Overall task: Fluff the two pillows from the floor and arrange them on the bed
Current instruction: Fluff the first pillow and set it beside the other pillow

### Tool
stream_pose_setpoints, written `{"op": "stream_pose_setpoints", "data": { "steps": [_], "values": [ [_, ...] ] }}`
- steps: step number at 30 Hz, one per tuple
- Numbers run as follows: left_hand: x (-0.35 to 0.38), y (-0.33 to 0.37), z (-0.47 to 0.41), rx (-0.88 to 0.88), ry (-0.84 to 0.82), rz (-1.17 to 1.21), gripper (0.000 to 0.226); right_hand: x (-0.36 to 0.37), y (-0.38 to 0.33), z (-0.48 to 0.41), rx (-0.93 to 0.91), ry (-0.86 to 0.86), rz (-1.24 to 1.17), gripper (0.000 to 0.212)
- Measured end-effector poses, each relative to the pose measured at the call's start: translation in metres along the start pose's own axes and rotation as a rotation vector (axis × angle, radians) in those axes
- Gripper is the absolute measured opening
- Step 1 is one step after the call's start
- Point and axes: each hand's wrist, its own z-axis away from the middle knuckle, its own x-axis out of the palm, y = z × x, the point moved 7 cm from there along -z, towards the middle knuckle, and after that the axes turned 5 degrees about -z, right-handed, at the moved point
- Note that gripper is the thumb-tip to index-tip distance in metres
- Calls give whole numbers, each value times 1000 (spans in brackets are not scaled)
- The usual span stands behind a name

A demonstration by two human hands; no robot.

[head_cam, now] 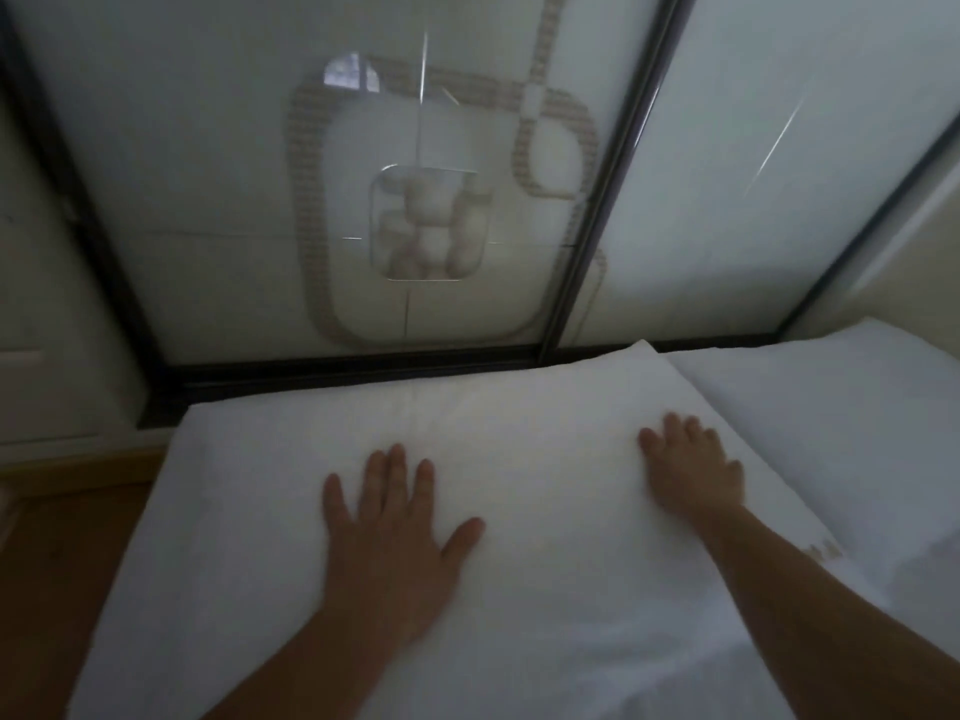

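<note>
A white pillow (519, 459) lies flat at the head of the bed, its far edge against the glass panel. My left hand (389, 532) rests palm down on its left half, fingers spread. My right hand (691, 470) presses flat on its right half, fingers apart, near the pillow's right edge. A second white pillow (831, 407) lies to the right, side by side with the first, their edges touching. Neither hand grips anything.
A frosted glass sliding panel (208, 174) with dark frames (613, 189) and a beige looped pattern stands right behind the bed. A strip of wooden floor (72, 537) shows to the left of the bed. White bed linen (909, 615) shows at the right.
</note>
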Motion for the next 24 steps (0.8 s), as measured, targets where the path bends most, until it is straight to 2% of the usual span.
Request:
{"op": "stream_pose_setpoints", "data": {
  "steps": [1,2,3,5,6,7,8,12,14,18,21,24],
  "values": [
    [-5,-7,0,-45,-12,17,90,-6,-5,3,33,7,-45,61],
    [-11,-10,-2,-71,-10,40,90,-8,-21,10,-16,3,-76,63],
    [-18,-8,-5,-73,11,58,89,-7,-47,21,-159,1,-79,64],
    [-27,2,-10,-9,50,53,82,11,-108,63,-587,-41,-54,64],
    [-24,3,-8,25,32,36,79,26,-124,86,-741,-92,-4,63],
    [-16,-4,-4,27,1,22,77,39,-125,97,-803,-134,48,63],
    [-4,-19,4,1,-35,7,77,41,-111,92,-751,-138,64,63],
    [18,-98,41,-205,-167,76,87,2,17,23,-30,-38,35,68],
    [16,-118,54,-329,-240,201,97,-13,66,5,185,-69,-84,77],
    [8,-116,60,-384,-253,448,103,-8,97,3,262,-105,-229,90],
    [6,-116,52,-354,-246,480,103,-4,113,5,382,-91,-322,105],
    [12,-117,41,-324,-232,510,101,4,121,-6,391,-110,-393,109]
  ]
}}
